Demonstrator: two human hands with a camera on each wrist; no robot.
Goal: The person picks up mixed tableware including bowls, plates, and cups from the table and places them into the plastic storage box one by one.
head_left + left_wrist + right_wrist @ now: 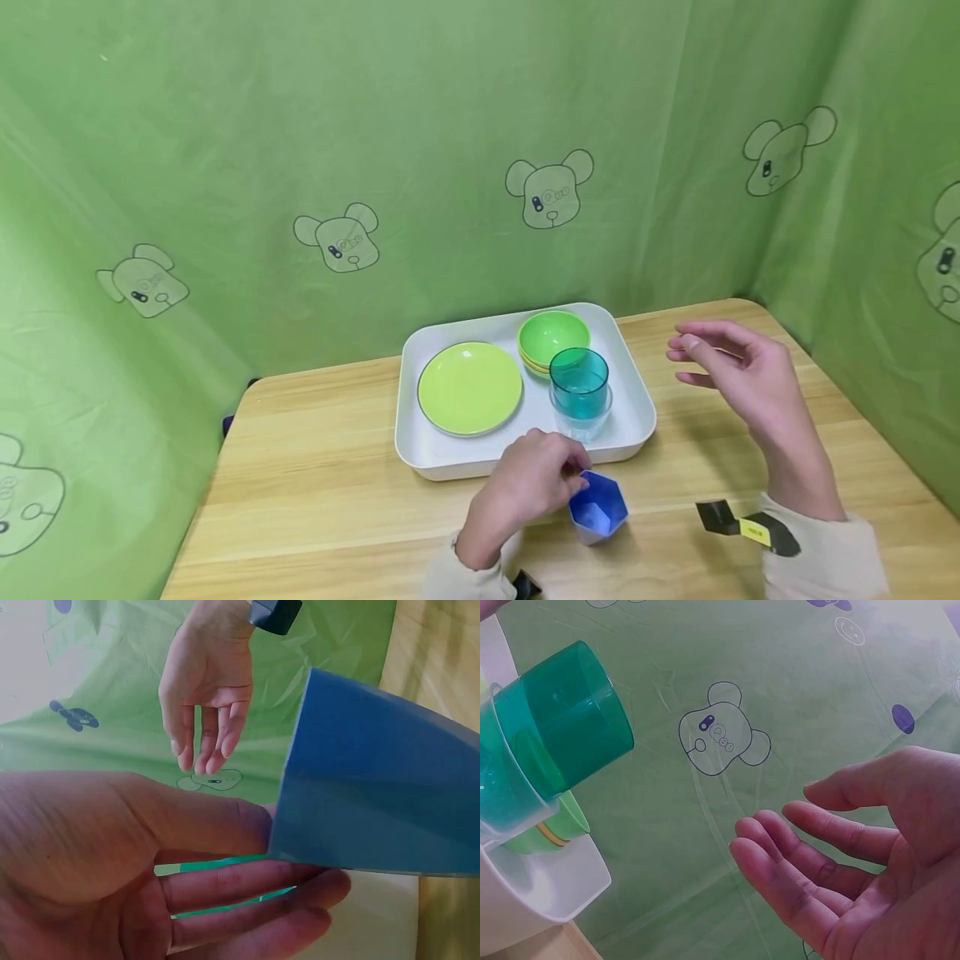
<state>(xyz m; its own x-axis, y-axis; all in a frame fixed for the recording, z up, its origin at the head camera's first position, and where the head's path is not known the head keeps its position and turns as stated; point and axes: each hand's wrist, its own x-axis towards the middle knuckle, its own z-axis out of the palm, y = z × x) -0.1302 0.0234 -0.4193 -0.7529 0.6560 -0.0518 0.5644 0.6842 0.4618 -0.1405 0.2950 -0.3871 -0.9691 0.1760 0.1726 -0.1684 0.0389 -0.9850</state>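
My left hand [531, 475] pinches the rim of a blue hexagonal cup [597, 505] in front of the tray, thumb on one side of its wall and fingers on the other. In the left wrist view the blue cup [382, 780] fills the right side. My right hand [738, 367] hangs in the air to the right of the tray with loosely bent fingers and nothing in them; the right wrist view shows the same bare hand [855, 855]. Nearest to it, a teal cup [579, 379] sits inside a clear cup [583, 425] on the tray.
The white tray [411, 442] stands at the back of the wooden table [315, 483]. On it lie a yellow-green plate [470, 388] at the left and a stack of bowls [553, 337], green on top, at the back right. A green curtain [450, 108] with bear prints hangs behind.
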